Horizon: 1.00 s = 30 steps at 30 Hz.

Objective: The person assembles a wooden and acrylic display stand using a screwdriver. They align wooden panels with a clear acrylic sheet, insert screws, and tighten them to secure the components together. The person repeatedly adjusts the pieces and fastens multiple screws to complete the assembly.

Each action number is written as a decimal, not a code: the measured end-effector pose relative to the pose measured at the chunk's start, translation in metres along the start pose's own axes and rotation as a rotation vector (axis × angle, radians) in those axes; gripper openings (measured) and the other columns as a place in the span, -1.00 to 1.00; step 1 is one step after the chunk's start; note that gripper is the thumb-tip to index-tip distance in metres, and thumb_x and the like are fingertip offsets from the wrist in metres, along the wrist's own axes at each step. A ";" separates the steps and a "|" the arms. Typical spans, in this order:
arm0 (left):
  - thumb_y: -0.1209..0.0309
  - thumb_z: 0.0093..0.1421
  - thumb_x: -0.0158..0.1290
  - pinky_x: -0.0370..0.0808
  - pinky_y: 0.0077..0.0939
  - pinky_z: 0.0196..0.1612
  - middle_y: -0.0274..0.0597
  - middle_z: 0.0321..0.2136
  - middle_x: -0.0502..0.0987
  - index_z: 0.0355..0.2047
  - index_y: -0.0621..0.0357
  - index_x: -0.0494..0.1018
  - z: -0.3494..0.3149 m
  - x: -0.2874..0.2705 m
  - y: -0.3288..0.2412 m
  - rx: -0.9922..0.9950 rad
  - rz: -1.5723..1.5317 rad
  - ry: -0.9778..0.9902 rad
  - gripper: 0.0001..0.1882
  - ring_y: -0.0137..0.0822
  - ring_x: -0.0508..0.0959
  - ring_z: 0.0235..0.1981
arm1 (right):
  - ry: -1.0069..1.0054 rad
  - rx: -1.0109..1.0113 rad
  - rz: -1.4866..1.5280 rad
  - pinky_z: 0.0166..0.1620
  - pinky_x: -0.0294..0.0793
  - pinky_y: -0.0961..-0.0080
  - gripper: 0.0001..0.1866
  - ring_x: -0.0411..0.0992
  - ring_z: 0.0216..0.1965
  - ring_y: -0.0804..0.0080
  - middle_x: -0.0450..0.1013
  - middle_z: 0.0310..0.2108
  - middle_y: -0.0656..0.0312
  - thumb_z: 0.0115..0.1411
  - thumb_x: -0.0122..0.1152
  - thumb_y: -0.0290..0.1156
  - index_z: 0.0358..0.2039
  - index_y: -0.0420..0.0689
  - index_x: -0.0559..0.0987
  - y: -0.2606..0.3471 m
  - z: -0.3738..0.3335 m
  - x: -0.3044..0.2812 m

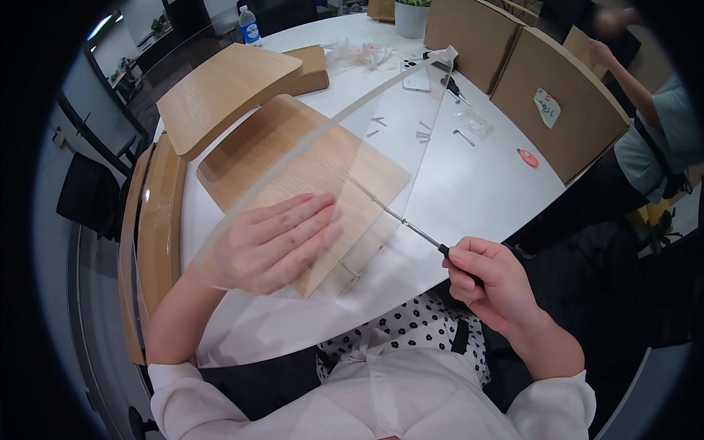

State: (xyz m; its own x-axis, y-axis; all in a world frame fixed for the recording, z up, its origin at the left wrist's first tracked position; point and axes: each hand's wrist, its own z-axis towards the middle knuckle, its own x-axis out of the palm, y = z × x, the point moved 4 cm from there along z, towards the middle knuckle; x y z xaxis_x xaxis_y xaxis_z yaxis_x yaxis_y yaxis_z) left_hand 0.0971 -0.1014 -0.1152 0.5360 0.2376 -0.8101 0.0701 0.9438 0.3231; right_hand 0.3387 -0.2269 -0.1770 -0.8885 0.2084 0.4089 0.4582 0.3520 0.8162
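Observation:
My right hand (488,282) is closed around the black handle of a screwdriver (424,233). Its metal shaft points up and left, and the tip meets a screw at the edge of a clear panel (339,117) with a curved rim. Under and beside that panel is a light wooden board (275,136) with a bent shape. My left hand (282,238) lies with outstretched fingers over the panel and board. Near the board's lower edge, another screw (350,270) shows through the clear sheet.
Loose screws (423,135), an L-shaped hex key (463,137) and a red oval tool (527,158) lie on the white table (484,198). Behind stand cardboard boxes (469,44), a phone (416,79), a second wooden board (220,84) and a water bottle (250,29). At right, another person (645,139) holds cardboard.

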 end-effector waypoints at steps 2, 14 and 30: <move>0.52 0.22 0.00 0.65 -0.17 0.01 0.17 -0.15 0.62 -0.14 0.49 0.54 0.001 0.001 0.000 0.002 -0.002 -0.011 -0.72 0.05 0.66 -0.07 | -0.059 -0.200 -0.300 -0.57 0.15 0.68 -0.86 0.22 -0.64 0.64 0.33 -0.60 0.35 0.29 0.23 -0.47 -0.33 -0.31 0.55 0.003 -0.004 0.005; 0.53 0.21 0.04 0.66 -0.19 0.00 0.15 -0.16 0.63 -0.15 0.48 0.55 0.001 0.003 -0.004 -0.038 0.009 -0.015 -0.74 0.02 0.66 -0.07 | -0.326 -1.586 -1.718 -0.66 0.23 0.58 -0.83 0.28 -0.66 0.46 0.36 -0.56 0.23 -0.01 0.28 -0.62 -0.35 -0.36 0.57 0.014 -0.024 0.020; 0.57 0.08 0.13 0.68 -0.19 -0.08 0.14 -0.26 0.66 -0.25 0.45 0.57 0.011 0.004 -0.006 -0.050 0.024 -0.065 -0.78 0.02 0.69 -0.14 | -0.011 -0.142 -0.439 -0.61 0.07 0.72 -0.76 0.12 -0.68 0.77 0.39 -0.63 0.35 0.39 0.10 -0.37 -0.28 -0.29 0.59 0.014 -0.007 0.003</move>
State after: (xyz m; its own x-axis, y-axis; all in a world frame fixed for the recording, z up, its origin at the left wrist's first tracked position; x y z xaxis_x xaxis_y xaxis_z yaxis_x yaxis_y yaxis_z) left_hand 0.1081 -0.1082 -0.1152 0.5904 0.2466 -0.7685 0.0155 0.9485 0.3163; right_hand 0.3419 -0.2278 -0.1614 -0.9969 0.0780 0.0081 0.0297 0.2808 0.9593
